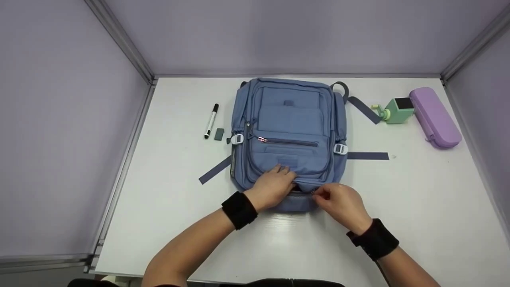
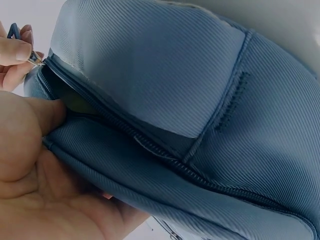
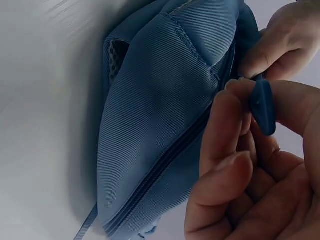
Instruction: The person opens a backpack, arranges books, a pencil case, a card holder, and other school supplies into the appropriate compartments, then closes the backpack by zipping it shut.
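Observation:
A blue backpack lies on the white table, its front pockets facing up. Near its bottom end, a zipper stands partly open, with a dark gap beside the left thumb. My left hand grips the fabric edge at that gap, thumb at the opening and fingers on the outer side. Between thumb and finger, my right hand pinches the zipper's blue pull, just right of the left hand. What the pocket contains is mostly hidden.
Left of the backpack lie a marker and a small dark green block. At the right are a green hand-crank pencil sharpener and a purple case. Dark straps stick out from the backpack. Grey panels enclose the table.

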Demonstrator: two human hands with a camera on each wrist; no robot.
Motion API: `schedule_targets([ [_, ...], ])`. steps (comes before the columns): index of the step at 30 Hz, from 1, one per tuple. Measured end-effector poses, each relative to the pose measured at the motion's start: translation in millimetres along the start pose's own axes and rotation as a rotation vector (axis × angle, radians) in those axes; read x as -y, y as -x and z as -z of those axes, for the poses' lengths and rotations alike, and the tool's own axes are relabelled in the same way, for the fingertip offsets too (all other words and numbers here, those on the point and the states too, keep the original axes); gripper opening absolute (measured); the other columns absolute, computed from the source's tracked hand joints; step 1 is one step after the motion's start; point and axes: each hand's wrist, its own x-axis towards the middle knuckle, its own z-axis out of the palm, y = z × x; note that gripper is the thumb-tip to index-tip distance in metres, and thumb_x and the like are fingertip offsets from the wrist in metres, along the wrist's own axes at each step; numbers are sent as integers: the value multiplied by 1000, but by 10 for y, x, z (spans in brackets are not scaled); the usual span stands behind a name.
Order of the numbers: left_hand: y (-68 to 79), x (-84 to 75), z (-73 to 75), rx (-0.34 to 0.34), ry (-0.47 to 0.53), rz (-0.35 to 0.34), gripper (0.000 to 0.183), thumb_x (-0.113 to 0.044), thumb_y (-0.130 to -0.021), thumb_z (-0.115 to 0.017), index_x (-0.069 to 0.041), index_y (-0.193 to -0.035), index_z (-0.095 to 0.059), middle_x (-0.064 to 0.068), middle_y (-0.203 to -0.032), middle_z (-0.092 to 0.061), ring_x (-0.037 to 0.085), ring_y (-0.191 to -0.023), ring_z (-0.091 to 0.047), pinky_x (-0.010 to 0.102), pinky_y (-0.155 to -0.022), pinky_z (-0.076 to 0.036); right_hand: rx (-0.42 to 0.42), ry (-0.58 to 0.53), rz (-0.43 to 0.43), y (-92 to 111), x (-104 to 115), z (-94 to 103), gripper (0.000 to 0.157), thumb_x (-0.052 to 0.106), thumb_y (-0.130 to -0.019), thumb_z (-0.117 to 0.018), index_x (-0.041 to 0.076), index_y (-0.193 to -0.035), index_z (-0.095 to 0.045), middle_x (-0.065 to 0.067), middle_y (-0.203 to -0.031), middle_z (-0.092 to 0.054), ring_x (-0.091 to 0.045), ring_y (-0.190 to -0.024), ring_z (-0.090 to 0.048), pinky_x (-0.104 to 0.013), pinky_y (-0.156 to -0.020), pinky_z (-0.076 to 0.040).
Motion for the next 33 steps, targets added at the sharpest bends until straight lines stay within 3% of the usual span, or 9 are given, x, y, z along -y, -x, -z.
schedule_targets([
  [6, 16, -22, -20, 5, -31, 13, 36, -33, -109, -49, -11, -136, -59, 19, -147, -54, 39, -139, -47, 53, -107, -45, 10, -3, 76, -3, 92, -85, 3, 18, -89, -80, 18, -86, -80, 12, -81, -71, -5, -71, -64, -31, -64, -53],
  [12, 65, -23, -41, 5, -23, 10, 49, -39, -106, -54, -14, -149, -52, 16, -155, -47, 37, -145, -38, 54, -113, -37, 17, -20, 58, -17, 82, -101, 5, 22, -89, -81, 23, -84, -79, 17, -76, -67, -1, -64, -57, -28, -59, -48],
  [14, 117, -35, -57, -86, -51, -34, 52, -38, -103, -61, -14, -149, -53, 14, -153, -48, 36, -144, -40, 51, -114, -37, 18, -2, 61, -2, 66, -87, 7, 24, -90, -80, 23, -83, -78, 17, -75, -65, -2, -64, -56, -28, -58, -47],
  [16, 176, -77, -83, -239, -88, -110, 45, -33, -99, -67, -13, -139, -62, 12, -143, -57, 32, -136, -49, 46, -109, -44, 13, 17, 62, 19, 54, -71, 10, 24, -91, -79, 23, -82, -76, 16, -73, -63, -3, -63, -55, -28, -58, -46],
  [18, 233, -141, -127, -399, -135, -190, 33, -29, -94, -73, -14, -124, -70, 7, -125, -65, 26, -117, -60, 38, -96, -52, 7, 22, 59, 39, 48, -59, 13, 24, -92, -78, 23, -80, -73, 15, -73, -62, -4, -63, -54, -28, -57, -46],
  [20, 274, -214, -171, -482, -137, -240, 22, -28, -92, -76, -17, -110, -72, 0, -106, -67, 19, -98, -63, 31, -79, -54, 7, 3, 51, 54, 48, -52, 14, 23, -92, -78, 23, -80, -71, 15, -74, -61, -4, -63, -52, -28, -57, -44],
  [23, 291, -307, -253, -444, -103, -227, 19, -32, -93, -75, -18, -104, -68, -5, -93, -66, 12, -82, -64, 25, -64, -52, 21, -48, 47, 62, 64, -49, 14, 21, -92, -78, 24, -80, -71, 14, -75, -61, -5, -64, -53, -27, -58, -45],
  [28, 254, -371, -335, -347, 14, -132, 16, -28, -94, -75, -17, -100, -64, -6, -89, -65, 9, -74, -65, 23, -59, -51, 99, -153, 59, 43, 98, -45, 10, 24, -93, -77, 25, -83, -74, 15, -80, -65, -6, -69, -57, -26, -62, -48],
  [33, 240, -334, -345, -375, 94, -146, 9, -20, -96, -72, -14, -99, -65, -4, -89, -67, 10, -74, -66, 22, -61, -52, 127, -213, 69, 42, 87, -5, 6, 28, -96, -74, 25, -93, -79, 18, -86, -70, -6, -80, -63, -28, -70, -52],
])
